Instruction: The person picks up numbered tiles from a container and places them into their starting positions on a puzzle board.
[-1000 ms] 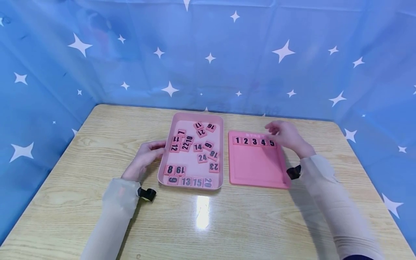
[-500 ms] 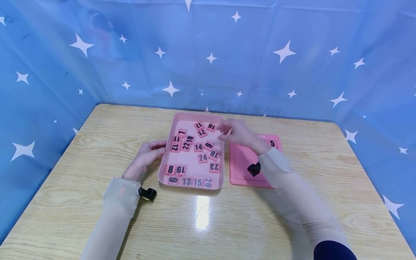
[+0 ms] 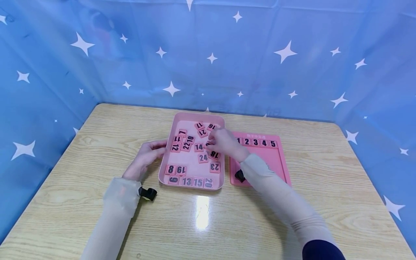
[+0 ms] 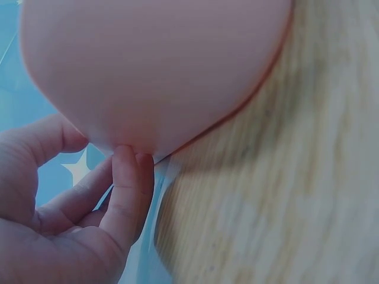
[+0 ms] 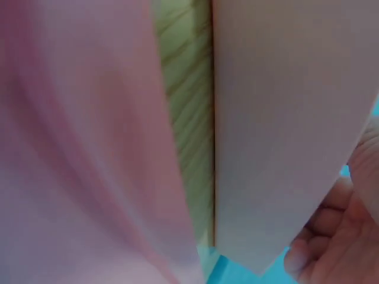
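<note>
A shallow pink tray (image 3: 191, 176) holds several loose number tiles, among them 14 (image 3: 198, 147) and 24 (image 3: 203, 158). My left hand (image 3: 144, 159) holds its left wall; in the left wrist view that hand's fingertips (image 4: 124, 155) press the outer side. Over the tray's right side is my right hand (image 3: 227, 142), thumb and fingers bent around a partly hidden tile (image 3: 208, 143); whether they pinch it does not show. In the right wrist view the tray wall covers some of its fingertips. A darker pink board (image 3: 273, 159) lies to the right, with tiles 1 to 5 along its top.
Wood-grain table (image 3: 182, 224) surrounds both tray and board. A blue curtain (image 3: 208, 72) with white stars stands behind and at both sides. Beneath my right forearm lies part of the board, out of sight.
My right hand has moved left from tile 5 on the board, past the tray's right rim, to the tiles by the 18. My left hand has stayed at the tray.
</note>
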`<action>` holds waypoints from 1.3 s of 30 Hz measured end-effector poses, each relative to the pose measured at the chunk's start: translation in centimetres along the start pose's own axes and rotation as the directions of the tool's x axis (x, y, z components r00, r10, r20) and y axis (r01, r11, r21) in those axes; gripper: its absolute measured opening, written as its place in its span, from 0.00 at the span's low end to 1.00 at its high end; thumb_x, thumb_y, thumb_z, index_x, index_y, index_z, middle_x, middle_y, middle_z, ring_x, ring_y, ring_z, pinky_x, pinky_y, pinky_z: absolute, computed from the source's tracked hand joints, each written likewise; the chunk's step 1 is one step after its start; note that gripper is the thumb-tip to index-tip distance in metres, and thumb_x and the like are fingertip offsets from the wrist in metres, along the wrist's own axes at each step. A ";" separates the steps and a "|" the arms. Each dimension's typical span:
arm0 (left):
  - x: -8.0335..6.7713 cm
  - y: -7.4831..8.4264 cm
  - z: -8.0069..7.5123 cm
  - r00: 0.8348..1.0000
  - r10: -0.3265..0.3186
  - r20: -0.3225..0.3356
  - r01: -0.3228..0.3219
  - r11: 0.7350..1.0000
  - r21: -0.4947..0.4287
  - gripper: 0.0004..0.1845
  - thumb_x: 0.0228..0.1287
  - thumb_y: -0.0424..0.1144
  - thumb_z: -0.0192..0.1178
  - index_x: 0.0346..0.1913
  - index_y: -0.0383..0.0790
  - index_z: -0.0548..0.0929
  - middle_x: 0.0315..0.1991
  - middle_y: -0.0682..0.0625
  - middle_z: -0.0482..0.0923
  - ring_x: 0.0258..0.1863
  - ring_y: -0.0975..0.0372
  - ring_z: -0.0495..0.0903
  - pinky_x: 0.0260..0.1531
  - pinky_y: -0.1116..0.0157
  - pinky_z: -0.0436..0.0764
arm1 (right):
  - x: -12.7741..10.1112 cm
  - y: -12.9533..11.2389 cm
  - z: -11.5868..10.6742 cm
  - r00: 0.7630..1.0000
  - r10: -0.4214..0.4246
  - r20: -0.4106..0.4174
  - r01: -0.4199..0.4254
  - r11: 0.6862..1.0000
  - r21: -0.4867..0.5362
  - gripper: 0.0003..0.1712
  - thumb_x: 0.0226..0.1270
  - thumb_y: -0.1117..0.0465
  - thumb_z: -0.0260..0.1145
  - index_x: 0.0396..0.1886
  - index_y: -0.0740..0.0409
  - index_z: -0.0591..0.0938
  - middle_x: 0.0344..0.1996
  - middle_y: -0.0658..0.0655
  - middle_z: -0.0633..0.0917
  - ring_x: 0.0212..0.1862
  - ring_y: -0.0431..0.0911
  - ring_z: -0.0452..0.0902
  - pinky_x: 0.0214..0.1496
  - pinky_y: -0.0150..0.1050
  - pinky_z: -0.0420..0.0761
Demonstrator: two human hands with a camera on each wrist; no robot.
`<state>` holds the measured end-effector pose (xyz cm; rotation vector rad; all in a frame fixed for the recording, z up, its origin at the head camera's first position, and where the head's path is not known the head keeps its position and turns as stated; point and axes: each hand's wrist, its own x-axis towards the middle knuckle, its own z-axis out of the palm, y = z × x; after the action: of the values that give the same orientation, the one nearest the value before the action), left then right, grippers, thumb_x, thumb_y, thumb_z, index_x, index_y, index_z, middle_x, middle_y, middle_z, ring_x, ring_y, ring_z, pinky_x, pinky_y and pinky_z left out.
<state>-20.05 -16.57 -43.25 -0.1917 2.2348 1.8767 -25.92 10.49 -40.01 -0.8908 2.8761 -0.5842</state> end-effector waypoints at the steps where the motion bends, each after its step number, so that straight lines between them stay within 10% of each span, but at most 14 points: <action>1: 0.0 0.0 0.0 1.000 0.001 0.001 -0.001 1.000 0.002 0.24 0.61 0.29 0.56 0.61 0.27 0.71 0.59 0.33 0.70 0.35 0.70 0.75 0.37 0.76 0.75 | 0.0 0.0 0.0 1.000 0.011 0.010 -0.011 1.000 -0.007 0.13 0.55 0.54 0.72 0.24 0.60 0.81 0.19 0.51 0.78 0.23 0.42 0.70 0.29 0.34 0.72; 8: 0.1 0.0 0.1 1.000 -0.003 -0.006 0.003 1.000 0.002 0.24 0.61 0.28 0.55 0.61 0.28 0.70 0.59 0.33 0.70 0.37 0.69 0.75 0.38 0.76 0.75 | 0.1 0.0 0.2 0.997 0.049 0.064 -0.047 0.998 -0.031 0.19 0.58 0.52 0.69 0.13 0.54 0.75 0.11 0.47 0.71 0.16 0.39 0.64 0.22 0.32 0.65; 24: -0.1 0.2 0.1 1.000 -0.020 -0.010 0.020 1.000 0.015 0.24 0.62 0.29 0.55 0.62 0.29 0.71 0.60 0.34 0.70 0.38 0.68 0.75 0.38 0.75 0.75 | -0.3 -0.1 -1.1 0.995 0.092 0.038 -0.094 0.994 0.060 0.16 0.50 0.49 0.73 0.24 0.56 0.81 0.15 0.50 0.77 0.17 0.41 0.65 0.24 0.34 0.69; 32: 0.1 0.2 0.2 1.000 -0.027 -0.016 0.027 0.999 0.026 0.24 0.62 0.30 0.56 0.62 0.30 0.71 0.60 0.35 0.71 0.39 0.67 0.74 0.39 0.74 0.75 | -2.9 1.5 -4.4 0.998 0.059 -0.008 -0.058 0.991 0.118 0.21 0.47 0.53 0.76 0.36 0.62 0.81 0.32 0.56 0.82 0.37 0.50 0.76 0.42 0.42 0.78; 39: 0.1 0.2 0.1 1.000 -0.028 -0.007 0.028 0.999 0.021 0.24 0.62 0.30 0.55 0.62 0.31 0.71 0.60 0.36 0.71 0.40 0.66 0.75 0.39 0.75 0.75 | -5.8 4.9 -5.2 0.999 0.036 0.006 -0.036 0.998 0.049 0.14 0.48 0.65 0.72 0.35 0.66 0.82 0.26 0.57 0.80 0.31 0.49 0.73 0.37 0.43 0.75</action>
<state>-20.14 -16.43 -43.13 -0.2252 2.2441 1.8399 -24.60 19.19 -37.32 -0.8309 2.8533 -0.6456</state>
